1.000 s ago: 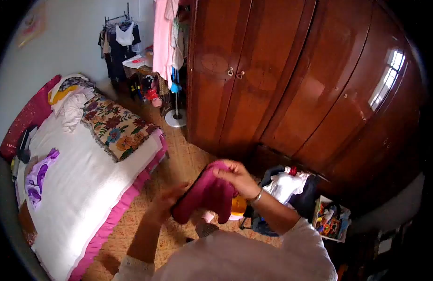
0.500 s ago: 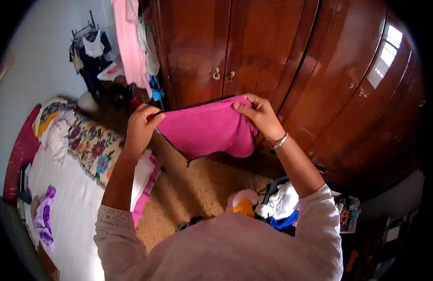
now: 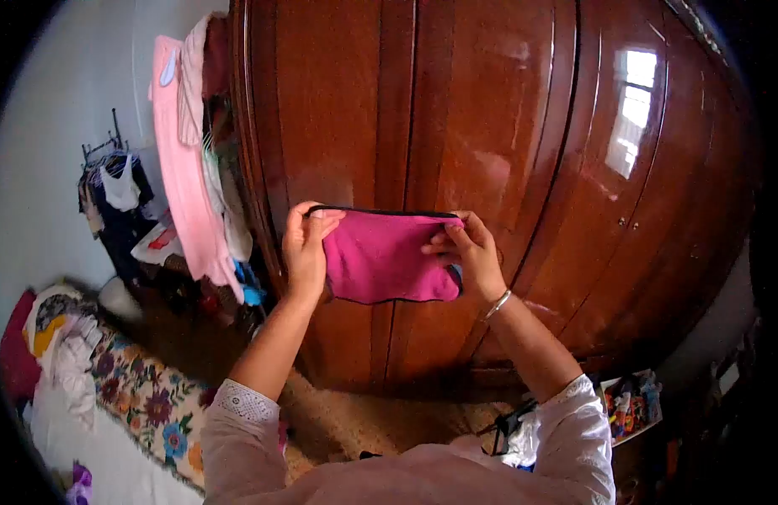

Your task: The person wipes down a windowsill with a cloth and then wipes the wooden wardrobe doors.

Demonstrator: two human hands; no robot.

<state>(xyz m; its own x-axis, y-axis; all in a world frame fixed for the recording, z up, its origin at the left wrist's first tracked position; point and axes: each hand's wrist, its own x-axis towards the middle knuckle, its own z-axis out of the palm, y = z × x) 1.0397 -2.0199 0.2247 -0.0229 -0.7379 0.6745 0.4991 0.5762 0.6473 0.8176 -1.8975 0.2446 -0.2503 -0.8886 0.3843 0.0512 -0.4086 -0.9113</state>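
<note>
A magenta cloth (image 3: 389,257) with dark edging is stretched between my two hands, in front of the brown wardrobe. My left hand (image 3: 306,252) pinches its upper left corner, with the fingers closed on the edge. At the upper right corner, my right hand (image 3: 473,257) grips the cloth between thumb and fingers. A silver bangle (image 3: 498,305) circles my right wrist. The cloth's dark top edge runs nearly level, and its lower edge hangs free.
The wardrobe (image 3: 482,109) fills the back. Pink clothing (image 3: 183,168) hangs at its left. A bed (image 3: 119,471) with a floral cover (image 3: 145,404) lies lower left. White clothes (image 3: 521,438) and a box of small items (image 3: 633,408) are lower right.
The cloth, first bunched low between my hands, was spread out and is now held taut before the wardrobe. The view has turned upward, and the bed sits lower left.
</note>
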